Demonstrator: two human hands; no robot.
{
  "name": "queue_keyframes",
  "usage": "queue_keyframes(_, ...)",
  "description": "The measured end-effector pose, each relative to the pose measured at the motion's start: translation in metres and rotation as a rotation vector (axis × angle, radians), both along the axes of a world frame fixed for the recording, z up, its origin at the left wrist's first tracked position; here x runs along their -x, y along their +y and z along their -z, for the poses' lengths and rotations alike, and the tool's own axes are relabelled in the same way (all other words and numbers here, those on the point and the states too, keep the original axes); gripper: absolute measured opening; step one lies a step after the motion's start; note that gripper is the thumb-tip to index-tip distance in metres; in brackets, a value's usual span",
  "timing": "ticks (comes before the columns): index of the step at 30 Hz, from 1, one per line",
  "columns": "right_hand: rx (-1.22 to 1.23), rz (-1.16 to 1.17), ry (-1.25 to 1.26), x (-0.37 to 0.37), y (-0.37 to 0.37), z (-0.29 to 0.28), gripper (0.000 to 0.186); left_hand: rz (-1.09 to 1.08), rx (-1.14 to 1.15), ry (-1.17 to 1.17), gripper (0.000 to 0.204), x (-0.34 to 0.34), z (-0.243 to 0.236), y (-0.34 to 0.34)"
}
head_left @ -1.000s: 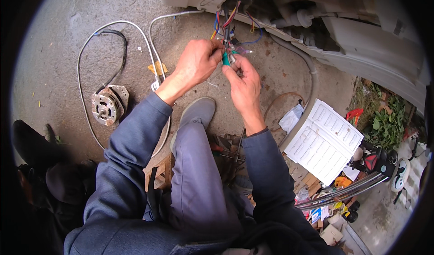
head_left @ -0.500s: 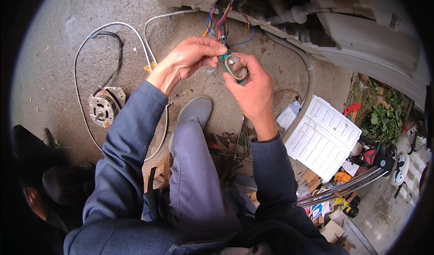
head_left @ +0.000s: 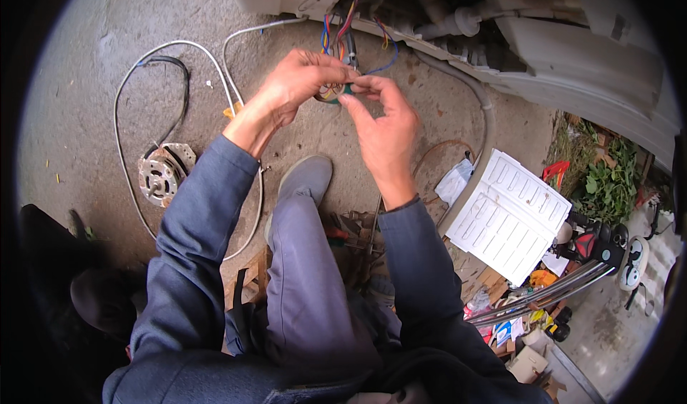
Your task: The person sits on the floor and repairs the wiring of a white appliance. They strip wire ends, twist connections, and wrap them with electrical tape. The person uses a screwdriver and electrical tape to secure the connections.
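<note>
A roll of green tape (head_left: 330,95) sits under the fingers of my left hand (head_left: 293,82), which is closed on it. Coloured wires (head_left: 343,32), red, blue, yellow and black, hang from the white machine casing and run down to my fingertips. My right hand (head_left: 386,114) has its thumb and fingers closed at the lower end of these wires, beside the tape's green edge. Both hands' fingertips meet there, so the exact spot they pinch is partly hidden.
The open underside of the casing (head_left: 544,60) spans the upper right. A round metal motor (head_left: 161,175) and a looped grey cable (head_left: 118,118) lie on the concrete at left. At right are a white printed sheet (head_left: 509,218), a grey hose (head_left: 488,125), green plants (head_left: 608,186) and scattered tools.
The tape roll has moved left from my right hand to beneath my left fingers. My right hand has shifted slightly left and up, and its fingers have closed toward the wires.
</note>
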State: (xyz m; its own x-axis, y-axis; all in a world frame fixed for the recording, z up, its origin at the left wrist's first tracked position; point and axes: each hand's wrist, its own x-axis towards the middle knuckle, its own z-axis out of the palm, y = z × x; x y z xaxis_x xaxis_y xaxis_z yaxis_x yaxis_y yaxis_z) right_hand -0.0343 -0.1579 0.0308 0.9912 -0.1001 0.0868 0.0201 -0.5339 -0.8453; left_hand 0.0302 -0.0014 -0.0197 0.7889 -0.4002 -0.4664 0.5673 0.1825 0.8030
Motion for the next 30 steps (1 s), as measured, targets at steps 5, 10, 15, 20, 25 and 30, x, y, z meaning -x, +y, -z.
queue_keyframes(5,-0.365,0.136,0.115,-0.011,0.008,0.030,0.036,-0.101,0.100,-0.016,0.021,0.003,0.004,-0.005)
queue_keyframes(10,0.098,0.183,0.081,-0.012,0.019,0.019,0.038,-0.027,0.100,-0.026,0.019,0.005,0.004,-0.001)
queue_keyframes(15,0.111,0.203,0.141,-0.009,0.022,0.020,0.039,-0.017,0.160,0.034,0.019,0.005,0.007,-0.001)
queue_keyframes(20,-0.724,0.248,0.434,0.001,0.006,0.037,0.030,0.003,0.270,0.161,0.021,0.004,0.009,0.006)
queue_keyframes(25,-0.944,0.293,0.545,0.006,-0.005,0.043,0.024,0.065,0.291,0.144,0.019,0.001,0.010,0.011)
queue_keyframes(30,-0.832,0.407,0.482,0.001,0.001,0.053,0.023,0.108,0.312,0.128,0.020,-0.003,0.012,0.011)
